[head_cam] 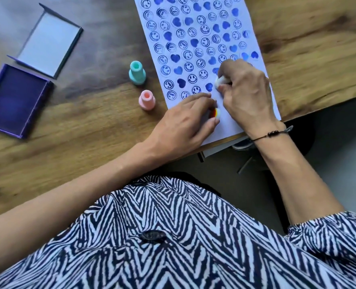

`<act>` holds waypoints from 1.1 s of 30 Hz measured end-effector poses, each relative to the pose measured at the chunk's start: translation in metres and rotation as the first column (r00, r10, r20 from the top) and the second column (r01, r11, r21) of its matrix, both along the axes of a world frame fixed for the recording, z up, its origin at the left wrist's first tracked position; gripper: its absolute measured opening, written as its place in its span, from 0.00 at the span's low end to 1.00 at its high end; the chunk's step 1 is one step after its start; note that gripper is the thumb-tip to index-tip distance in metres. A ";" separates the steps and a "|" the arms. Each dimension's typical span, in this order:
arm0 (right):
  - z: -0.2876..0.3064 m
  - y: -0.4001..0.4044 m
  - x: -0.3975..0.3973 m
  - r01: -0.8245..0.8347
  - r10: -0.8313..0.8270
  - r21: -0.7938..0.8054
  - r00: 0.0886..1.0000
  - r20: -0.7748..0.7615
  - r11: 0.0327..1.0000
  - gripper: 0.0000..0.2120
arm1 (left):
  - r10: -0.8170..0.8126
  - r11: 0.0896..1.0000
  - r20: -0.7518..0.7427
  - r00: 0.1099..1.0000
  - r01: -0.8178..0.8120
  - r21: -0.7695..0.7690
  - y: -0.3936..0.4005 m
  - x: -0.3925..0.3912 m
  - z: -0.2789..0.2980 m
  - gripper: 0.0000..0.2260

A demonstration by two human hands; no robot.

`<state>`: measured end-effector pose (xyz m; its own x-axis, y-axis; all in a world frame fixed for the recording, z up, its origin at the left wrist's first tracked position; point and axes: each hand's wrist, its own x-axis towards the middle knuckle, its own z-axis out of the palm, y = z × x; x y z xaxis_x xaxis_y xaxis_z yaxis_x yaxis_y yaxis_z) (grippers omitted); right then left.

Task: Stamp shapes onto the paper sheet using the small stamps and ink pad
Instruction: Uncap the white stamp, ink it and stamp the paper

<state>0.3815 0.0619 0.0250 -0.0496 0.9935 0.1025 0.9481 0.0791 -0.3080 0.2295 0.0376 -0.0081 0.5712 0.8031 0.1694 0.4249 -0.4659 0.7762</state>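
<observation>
Right of centre in the frame, the right hand point(246, 88) pinches a small white stamp point(220, 81) and presses it down on the white paper sheet point(231, 119), which is covered in blue smiley and heart prints. Just below and to its left, the left hand point(185, 122) lies on the sheet's lower edge, fingers curled around a small white object with red and yellow stripes point(279, 112). A mint-green plastic stamp point(137, 73) and a pink plastic stamp point(147, 99) stand upright on the wooden table point(79, 126) just left of the sheet. At far left the open purple ink pad point(14, 101) sits beside its lid point(47, 41).
</observation>
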 end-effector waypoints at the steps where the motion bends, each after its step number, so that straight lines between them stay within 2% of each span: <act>1: -0.001 0.000 -0.001 -0.004 0.004 -0.008 1.000 -0.001 1.000 0.04 | 0.004 1.000 0.001 1.000 -0.004 0.000 0.000 0.000 0.000 0.17; 9: 0.005 -0.001 -0.002 0.027 -0.022 -0.074 0.997 0.076 0.997 0.04 | 0.020 1.000 -0.014 1.000 -0.019 0.022 -0.002 0.000 -0.003 0.18; 12: 0.019 -0.004 0.004 0.088 -0.088 -0.007 0.987 -0.133 0.996 0.05 | 0.006 0.999 -0.023 1.000 -0.005 0.034 -0.002 0.001 -0.002 0.18; 15: 0.040 -0.015 0.010 0.215 -0.164 0.115 0.924 -0.346 0.970 0.06 | 0.011 0.999 -0.010 1.000 -0.010 0.043 -0.001 0.000 -0.001 0.17; 21: 0.044 -0.033 0.004 0.266 -0.214 0.056 0.867 -0.449 0.962 0.06 | 0.025 0.999 0.054 0.998 -0.027 0.035 -0.003 -0.001 0.001 0.16; 23: 0.042 -0.039 0.000 0.266 -0.216 0.026 0.831 -0.512 0.964 0.03 | 0.107 0.994 0.162 0.981 -0.100 -0.053 -0.005 -0.003 0.005 0.13; 25: 0.043 -0.045 -0.007 0.259 -0.216 -0.024 0.748 -0.628 0.966 0.03 | 0.229 0.955 0.290 0.929 -0.157 -0.250 -0.005 -0.005 0.010 0.11; 28: 0.043 -0.054 -0.018 0.219 -0.223 -0.111 0.598 -0.770 0.969 0.05 | 0.342 0.868 0.446 0.827 -0.096 -0.488 -0.006 -0.005 0.021 0.08; 30: 0.044 -0.056 -0.024 0.207 -0.239 -0.146 0.552 -0.799 0.967 0.03 | 0.370 0.838 0.512 0.776 -0.040 -0.545 -0.006 -0.005 0.028 0.07; 33: 0.044 -0.056 -0.030 0.192 -0.230 -0.148 0.539 -0.810 0.970 0.03 | 0.373 0.830 0.538 0.756 -0.012 -0.558 -0.009 -0.007 0.033 0.05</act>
<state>0.3511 0.0063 0.0691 0.2485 0.9674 -0.0486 0.2734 -0.1182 -0.9546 0.2222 0.0288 0.0249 0.3112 0.9498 -0.0334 -0.1812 0.0938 0.9790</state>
